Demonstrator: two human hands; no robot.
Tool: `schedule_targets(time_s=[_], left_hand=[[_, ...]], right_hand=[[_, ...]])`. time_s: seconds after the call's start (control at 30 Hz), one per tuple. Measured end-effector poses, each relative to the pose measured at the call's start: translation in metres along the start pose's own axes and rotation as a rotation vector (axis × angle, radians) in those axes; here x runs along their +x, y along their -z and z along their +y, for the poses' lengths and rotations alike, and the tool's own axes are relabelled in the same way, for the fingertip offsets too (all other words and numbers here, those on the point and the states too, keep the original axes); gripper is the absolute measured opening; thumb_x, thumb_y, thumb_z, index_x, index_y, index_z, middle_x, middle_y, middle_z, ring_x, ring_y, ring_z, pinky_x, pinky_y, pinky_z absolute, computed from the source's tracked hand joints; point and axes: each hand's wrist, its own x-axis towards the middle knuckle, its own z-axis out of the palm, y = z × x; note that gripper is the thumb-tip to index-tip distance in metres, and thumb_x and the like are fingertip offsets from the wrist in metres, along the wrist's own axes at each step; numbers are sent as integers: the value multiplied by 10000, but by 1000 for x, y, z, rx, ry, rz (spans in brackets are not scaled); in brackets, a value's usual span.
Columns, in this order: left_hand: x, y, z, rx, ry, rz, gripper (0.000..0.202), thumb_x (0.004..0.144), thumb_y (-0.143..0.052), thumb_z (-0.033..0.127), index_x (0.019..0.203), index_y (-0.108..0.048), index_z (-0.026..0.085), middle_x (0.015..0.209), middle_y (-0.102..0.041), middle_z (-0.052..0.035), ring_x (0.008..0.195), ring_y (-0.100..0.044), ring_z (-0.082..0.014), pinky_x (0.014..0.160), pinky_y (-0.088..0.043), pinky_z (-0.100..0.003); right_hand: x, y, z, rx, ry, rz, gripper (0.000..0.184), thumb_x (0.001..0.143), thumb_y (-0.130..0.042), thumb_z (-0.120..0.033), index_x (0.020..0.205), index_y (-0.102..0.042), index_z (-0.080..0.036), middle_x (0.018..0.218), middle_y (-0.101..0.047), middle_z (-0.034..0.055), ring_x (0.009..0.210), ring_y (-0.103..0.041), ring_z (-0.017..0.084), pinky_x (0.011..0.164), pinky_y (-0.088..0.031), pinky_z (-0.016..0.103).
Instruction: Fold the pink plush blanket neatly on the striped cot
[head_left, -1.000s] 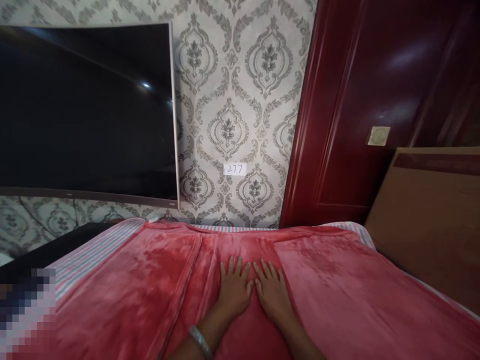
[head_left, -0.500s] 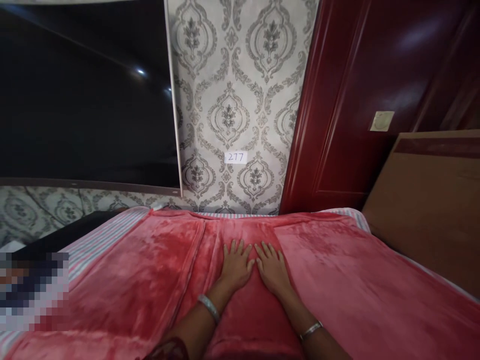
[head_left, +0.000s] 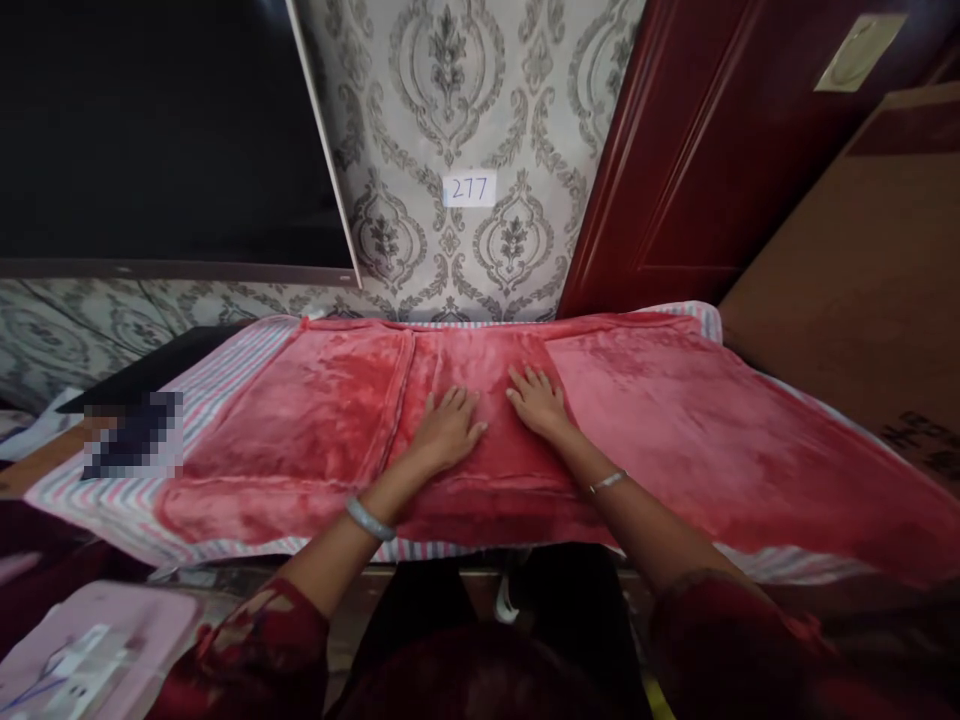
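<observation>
A red plush blanket (head_left: 645,430) lies across the table, with a folded strip near its middle and a raised fold line (head_left: 397,400) on the left. My left hand (head_left: 448,430) rests palm down on the middle strip, fingers stretched out. Just right of it, my right hand (head_left: 538,400) also lies flat on the plush, near the edge between the darker strip and the lighter right part. Neither hand grasps anything. Under the blanket, a striped cloth (head_left: 232,370) shows along the left side and the front edge.
A large dark television screen (head_left: 150,140) hangs at the left. A paper marked 277 (head_left: 469,188) is on the patterned wall. A cardboard box (head_left: 847,270) stands at the right by the dark red door (head_left: 697,170). A pink stool (head_left: 105,640) holds a power strip at lower left.
My view has tilted down, bringing the table's front edge and my legs into sight. Both hands stay flat on the blanket, now slightly farther apart.
</observation>
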Motion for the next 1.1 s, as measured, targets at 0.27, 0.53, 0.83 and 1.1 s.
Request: schedule_targets(time_s=[0.27, 0.53, 0.83, 1.1], left_hand=[[-39, -38, -2, -2, 11, 30, 664, 993, -439, 571, 1582, -349, 279, 1670, -272, -127, 1557, -190, -350, 1214, -198, -657], [-41, -28, 2, -35, 39, 20, 653, 1003, -440, 533, 1569, -370, 215, 1668, -274, -129, 1563, -181, -321, 1231, -194, -636], [-49, -34, 3, -50, 136, 208, 483, 1008, -438, 353, 1431, -561, 156, 1596, -415, -153, 1512, -307, -346, 1223, -301, -530], [-69, -49, 6, -3, 178, 269, 521, 1003, -419, 367, 1448, -534, 124, 1563, -456, -178, 1465, -389, -355, 1213, -310, -544]], right_hand=[[-68, -40, 7, -75, 151, 32, 605, 1053, -312, -540, 1621, -271, -336, 1695, -190, 27, 1551, -141, 311, 1224, -151, 573], [-65, -35, 4, -84, 136, 27, 588, 1061, -326, -524, 1615, -283, -334, 1691, -202, 26, 1551, -153, 290, 1226, -175, 549], [-66, -41, 6, -90, 134, 59, 578, 1061, -318, -503, 1611, -299, -328, 1688, -210, 29, 1549, -166, 288, 1219, -191, 553], [-68, -41, 7, -104, 136, 47, 570, 1063, -328, -483, 1609, -307, -321, 1689, -205, 23, 1550, -167, 286, 1226, -187, 548]])
